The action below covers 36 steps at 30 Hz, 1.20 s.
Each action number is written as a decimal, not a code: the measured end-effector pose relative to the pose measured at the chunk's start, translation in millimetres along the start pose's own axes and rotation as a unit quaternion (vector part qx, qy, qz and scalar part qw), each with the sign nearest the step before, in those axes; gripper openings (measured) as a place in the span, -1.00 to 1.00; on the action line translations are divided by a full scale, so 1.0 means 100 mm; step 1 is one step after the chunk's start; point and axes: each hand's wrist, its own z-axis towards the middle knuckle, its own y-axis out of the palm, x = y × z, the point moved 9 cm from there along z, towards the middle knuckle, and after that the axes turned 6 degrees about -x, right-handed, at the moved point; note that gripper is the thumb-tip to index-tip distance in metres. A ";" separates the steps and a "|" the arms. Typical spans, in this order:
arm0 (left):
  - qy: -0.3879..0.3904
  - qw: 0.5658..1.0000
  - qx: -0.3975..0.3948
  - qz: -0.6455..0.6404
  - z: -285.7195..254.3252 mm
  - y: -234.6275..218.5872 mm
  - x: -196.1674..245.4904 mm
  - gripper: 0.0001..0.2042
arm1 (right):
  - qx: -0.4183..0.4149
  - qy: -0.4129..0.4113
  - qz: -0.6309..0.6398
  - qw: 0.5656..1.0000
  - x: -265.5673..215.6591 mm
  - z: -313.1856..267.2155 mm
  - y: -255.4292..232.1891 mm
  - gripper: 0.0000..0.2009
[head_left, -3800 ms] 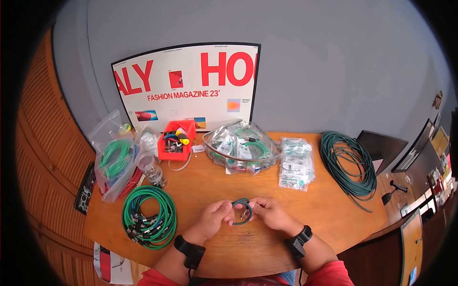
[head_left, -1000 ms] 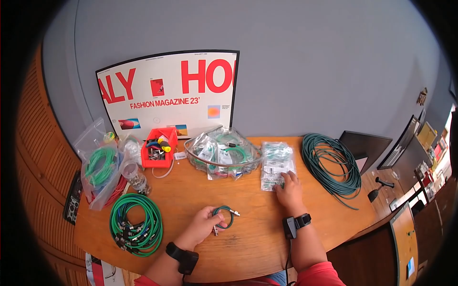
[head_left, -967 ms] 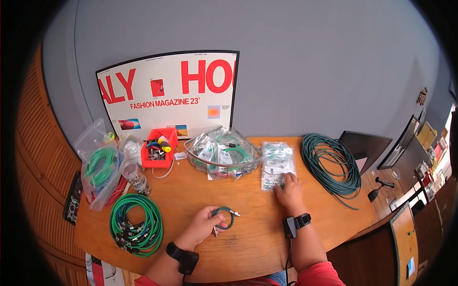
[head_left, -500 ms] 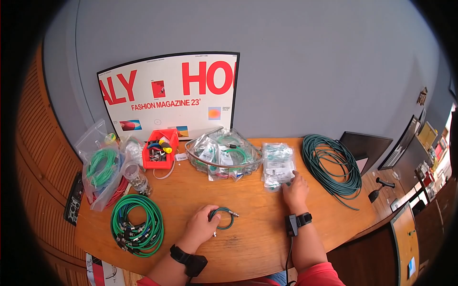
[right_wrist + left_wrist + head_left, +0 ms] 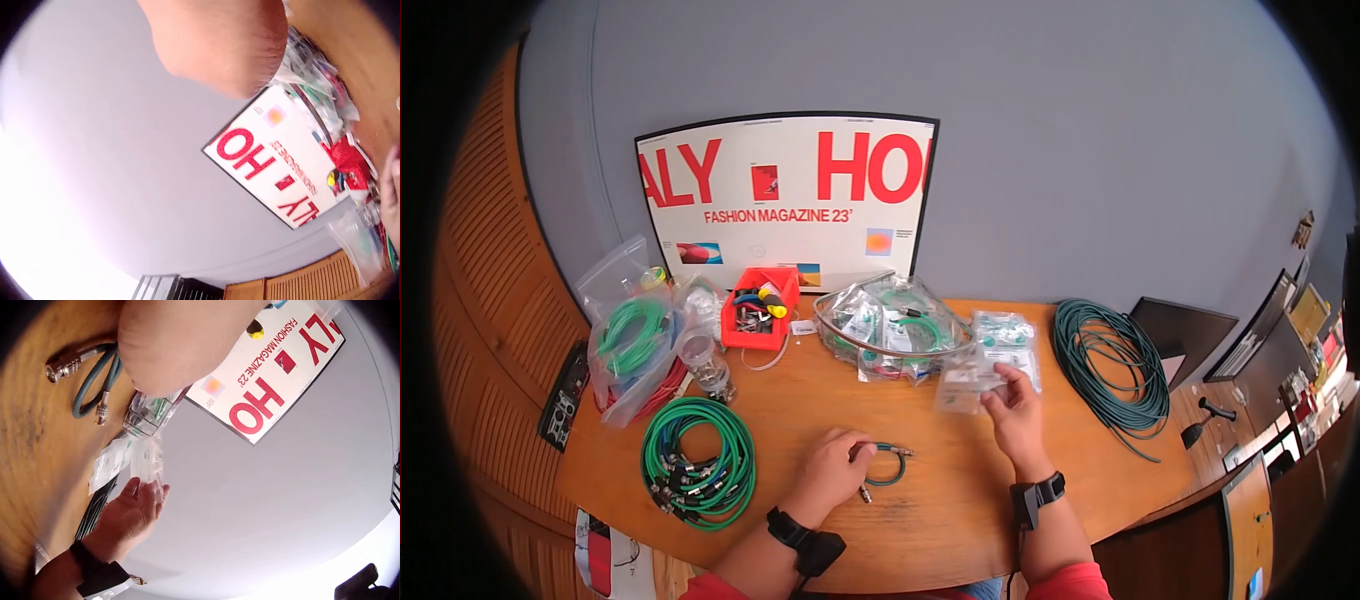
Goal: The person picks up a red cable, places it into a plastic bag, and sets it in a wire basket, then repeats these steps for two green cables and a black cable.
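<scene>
My left hand (image 5: 835, 470) is low over the table, fingers curled at the near side of a short coiled green cable (image 5: 887, 482). Metal BNC connectors (image 5: 62, 367) tip both cable ends; part of the loop is hidden behind the hand. My right hand (image 5: 1017, 425) pinches a clear plastic bag (image 5: 962, 388) between thumb and fingers, in front of a stack of similar bags (image 5: 1007, 338). In the left wrist view the pinched bag (image 5: 147, 456) hangs out from the right hand's fingertips. The right wrist view hides what that hand grips.
A wire basket (image 5: 900, 349) of bagged cables stands at the back, beside a red bin (image 5: 750, 340) of tools. Bundled green cables (image 5: 653, 455) and a clear jar (image 5: 708, 365) are on the left. A large dark green cable coil (image 5: 1115, 370) lies right.
Both hands held the cable earlier. Then the right hand went to the bag stack, and now it has lifted one bag leftward. The left hand stays at the cable, now low over the table.
</scene>
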 end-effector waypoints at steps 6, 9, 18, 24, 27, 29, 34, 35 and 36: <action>-0.015 0.944 -0.034 -0.327 0.05 0.14 -0.25 -0.63 | -0.201 0.067 0.140 0.967 -0.36 -0.41 0.87 -0.46; -0.003 0.885 -0.033 -0.463 0.09 0.12 -0.27 -0.50 | -0.255 0.095 0.110 0.956 -0.18 -0.45 0.96 -0.44; 0.004 0.886 -0.057 -0.461 0.09 0.07 -0.16 -0.70 | -0.254 0.114 0.089 0.956 -0.10 -0.43 0.97 -0.43; -0.010 0.861 -0.066 -0.505 0.07 0.09 -0.09 -0.79 | -0.243 0.076 0.051 0.966 -0.07 -0.40 0.94 -0.43; -0.012 0.859 -0.049 -0.510 0.09 0.14 -0.21 -0.80 | -0.232 0.055 0.030 0.971 -0.05 -0.37 0.93 -0.42; -0.013 0.863 -0.026 -0.505 0.11 0.11 -0.23 -0.79 | -0.218 0.027 0.032 0.975 -0.09 -0.36 0.92 -0.40; -0.027 0.879 -0.005 -0.475 0.12 0.07 -0.32 -0.77 | -0.218 0.089 0.144 0.961 0.08 -0.37 0.88 -0.42; -0.033 0.877 -0.009 -0.480 0.12 0.09 -0.32 -0.74 | -0.217 0.089 0.144 0.961 0.09 -0.37 0.89 -0.42; -0.040 0.874 -0.014 -0.485 0.12 0.10 -0.33 -0.71 | -0.204 0.094 0.142 0.964 0.07 -0.37 0.90 -0.43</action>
